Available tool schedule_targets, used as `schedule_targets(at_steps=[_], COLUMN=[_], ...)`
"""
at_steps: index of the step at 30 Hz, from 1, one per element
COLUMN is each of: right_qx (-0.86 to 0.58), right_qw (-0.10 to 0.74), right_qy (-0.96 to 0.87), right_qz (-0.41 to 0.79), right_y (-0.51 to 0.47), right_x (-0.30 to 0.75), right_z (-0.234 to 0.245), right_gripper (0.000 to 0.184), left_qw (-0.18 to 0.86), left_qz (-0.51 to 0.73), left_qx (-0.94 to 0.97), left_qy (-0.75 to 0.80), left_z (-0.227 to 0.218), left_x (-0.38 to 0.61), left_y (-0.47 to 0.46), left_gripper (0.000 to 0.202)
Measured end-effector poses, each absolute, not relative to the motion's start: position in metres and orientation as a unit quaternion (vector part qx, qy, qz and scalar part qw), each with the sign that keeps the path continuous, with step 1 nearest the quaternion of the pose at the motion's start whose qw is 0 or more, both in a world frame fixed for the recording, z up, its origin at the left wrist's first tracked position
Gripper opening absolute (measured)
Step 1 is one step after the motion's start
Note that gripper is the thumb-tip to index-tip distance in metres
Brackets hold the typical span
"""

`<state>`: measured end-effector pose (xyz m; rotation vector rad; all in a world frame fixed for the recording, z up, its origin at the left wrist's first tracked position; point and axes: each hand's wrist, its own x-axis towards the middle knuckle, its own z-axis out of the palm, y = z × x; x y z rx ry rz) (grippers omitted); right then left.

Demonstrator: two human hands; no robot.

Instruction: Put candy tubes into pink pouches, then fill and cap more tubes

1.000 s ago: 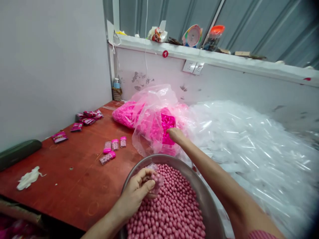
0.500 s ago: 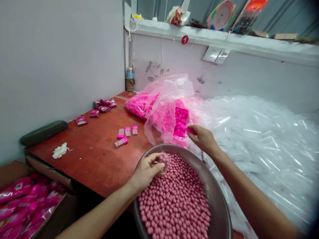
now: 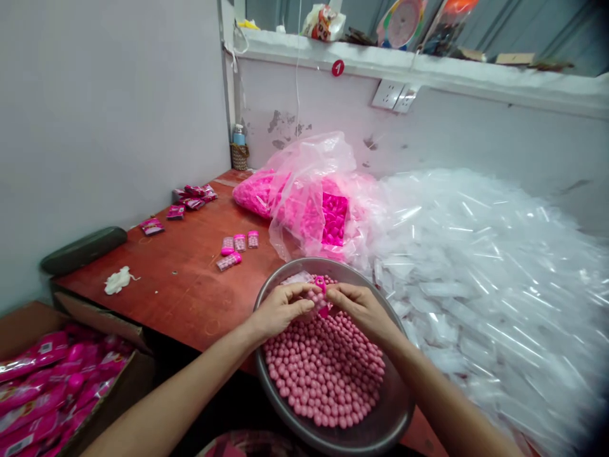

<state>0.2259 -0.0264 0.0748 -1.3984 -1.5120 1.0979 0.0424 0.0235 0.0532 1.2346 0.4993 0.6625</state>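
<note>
Over a grey metal bowl (image 3: 399, 416) of round pink candies (image 3: 328, 381), my two hands meet. My left hand (image 3: 285, 310) is closed around a small clear container (image 3: 314, 298) filled with the candies. At its mouth, my right hand (image 3: 359, 308) pinches a bright pink plastic cap (image 3: 321, 285); whether the cap is seated I cannot tell. Another clear piece (image 3: 299, 277) lies on the candies behind my left fingers. Several filled containers with pink caps (image 3: 239, 242) rest on the red table beyond the bowl.
A clear bag of pink caps (image 3: 304, 203) stands at the back. To the right spreads a large heap of clear empty containers (image 3: 476, 285). Pink packets (image 3: 195, 195) lie at the back left, a dark green case (image 3: 84, 249) nearer. A carton of pink packages (image 3: 137, 381) sits lower left.
My right hand has come from the bag of caps to my left hand, bringing a pink cap to the filled container. The view has shifted slightly.
</note>
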Motion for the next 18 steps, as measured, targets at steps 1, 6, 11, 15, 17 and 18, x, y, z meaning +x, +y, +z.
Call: schedule_targets(at_steps=[1, 6, 11, 15, 17, 18], right_qx=[-0.544, -0.498, -0.493, -0.553, -0.561, -0.556], right_qw=[0.416, 0.489, 0.457, 0.454, 0.401, 0.368], right_qy=[-0.565, -0.409, -0.466, -0.578, -0.658, -0.696], right_qz=[0.460, 0.588, 0.575, 0.392, 0.304, 0.267], right_y=[-0.025, -0.022, -0.027, -0.035, -0.039, -0.040], right_x=[0.226, 0.226, 0.232, 0.235, 0.232, 0.230], right_z=[0.073, 0.066, 0.074, 0.087, 0.094, 0.098], right_gripper=[0.020, 0.028, 0.031, 0.025, 0.025, 0.023], left_qw=[0.732, 0.705, 0.650, 0.558, 0.518, 0.501], left_qz=[0.297, 0.290, 0.323, 0.350, 0.353, 0.354], left_qx=[0.568, 0.613, 0.654, 0.707, 0.737, 0.750], left_qy=[0.229, 0.208, 0.213, 0.258, 0.253, 0.245], left_z=[0.053, 0.052, 0.053, 0.056, 0.060, 0.062], left_x=[0.042, 0.042, 0.041, 0.040, 0.040, 0.040], left_y=[0.023, 0.021, 0.020, 0.019, 0.017, 0.016], left_gripper=[0.030, 0.029, 0.027, 0.026, 0.027, 0.027])
